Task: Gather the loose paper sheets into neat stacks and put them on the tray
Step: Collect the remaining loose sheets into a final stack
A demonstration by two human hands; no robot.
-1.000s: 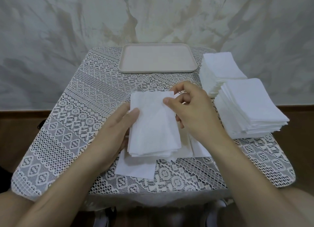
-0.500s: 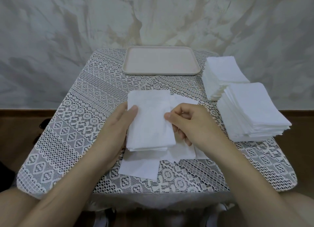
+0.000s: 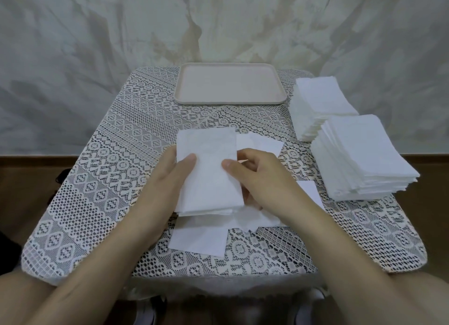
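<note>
White paper stack (image 3: 209,179) — the left hand (image 3: 166,186) grips one edge, the right hand (image 3: 262,179) pinches the other, thumbs on top.

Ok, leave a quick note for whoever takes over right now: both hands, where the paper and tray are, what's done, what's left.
Left hand: grips the small stack by its left edge, thumb on top.
Right hand: pinches the same stack's right edge.
Things: the small stack is over the loose sheets in the middle of the table. The tray at the far edge holds no paper. The far tall stack and near tall stack sit on the table's right side.
Done: one small stack gathered.
Left: square it, gather the loose sheets, move the stacks to the tray.
</note>
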